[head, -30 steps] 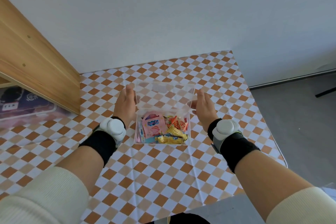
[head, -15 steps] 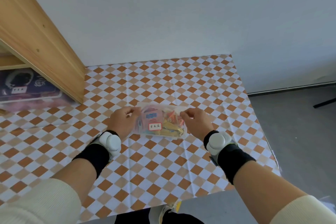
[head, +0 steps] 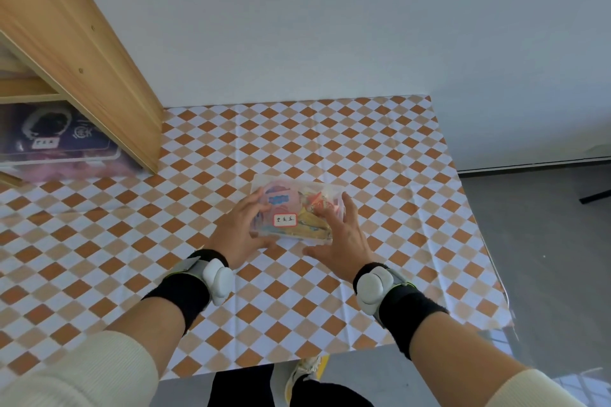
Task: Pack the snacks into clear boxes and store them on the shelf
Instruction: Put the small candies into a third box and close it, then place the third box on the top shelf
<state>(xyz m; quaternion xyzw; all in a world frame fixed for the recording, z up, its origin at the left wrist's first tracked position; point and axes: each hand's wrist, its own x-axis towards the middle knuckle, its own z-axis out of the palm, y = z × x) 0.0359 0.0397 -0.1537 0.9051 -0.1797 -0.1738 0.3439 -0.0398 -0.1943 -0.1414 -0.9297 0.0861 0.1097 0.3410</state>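
We have one lidded box (head: 297, 208) of snacks mid-counter (head: 380, 149), our left hand (head: 243, 231) and right hand (head: 340, 238) clasping its sides, fingers spread. One shelf (head: 82, 53) stands left, holding one second box (head: 56, 139); nothing blocks between.

Table (head: 380, 149) covered by orange, tan and white check cloth (head: 139, 241), creased in folds. Clear box (head: 297, 205) of snacks sits on the cloth near centre, lid on, white label on top. Wooden shelf (head: 82, 53) stands on the table at left; a second clear box (head: 56, 142) rests on its lowest level.
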